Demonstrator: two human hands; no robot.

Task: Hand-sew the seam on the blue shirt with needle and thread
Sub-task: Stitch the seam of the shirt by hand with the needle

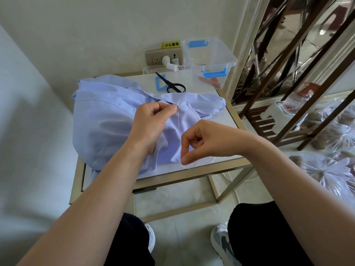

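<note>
— Our right hand [199,139] has thumb and forefinger pinched on the thin pale thread [179,127], with the other fingers curled in. We cannot make out the needle.

— Our left hand [151,123] pinches the seam of the light blue cotton shirt [99,121], which lies heaped on the small pale stone-topped table [226,116].

— We judge a stitch is being drawn through. We should pull steadily along the thread's own line and hold the cloth firm so it doesn't pucker.

— The thread runs from the seam straight towards us, and the seam lies crosswise, left to right.
</note>
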